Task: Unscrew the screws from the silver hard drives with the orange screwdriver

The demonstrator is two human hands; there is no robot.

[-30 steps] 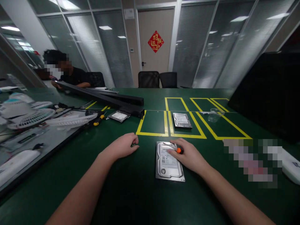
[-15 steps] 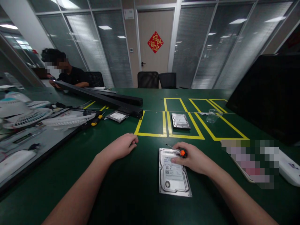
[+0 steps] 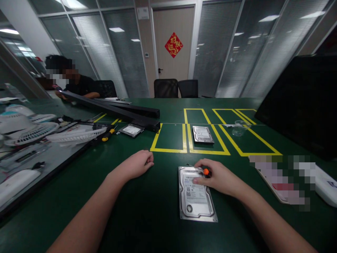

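A silver hard drive [image 3: 196,200] with a white label lies flat on the green table, in front of me and slightly right. My right hand [image 3: 213,175] is closed round a small screwdriver [image 3: 206,172] with an orange end, over the drive's far right corner. The thin shaft points left past the drive's far edge, and thumb and fingers appear to touch the drive's top. My left hand [image 3: 139,163] rests on the table to the left of the drive, its fingers curled in. Whatever they may hold is hidden.
A second hard drive [image 3: 202,134] sits inside yellow tape [image 3: 210,153]; another drive [image 3: 131,130] lies near long black bars [image 3: 126,114]. A yellow-black tool [image 3: 108,135] and white fan parts [image 3: 79,135] are left. A plastic cup [image 3: 238,128] stands right. A person [image 3: 81,84] sits across.
The camera view has shifted slightly. Both hands keep almost the same pose, the right one still with the screwdriver over the hard drive.
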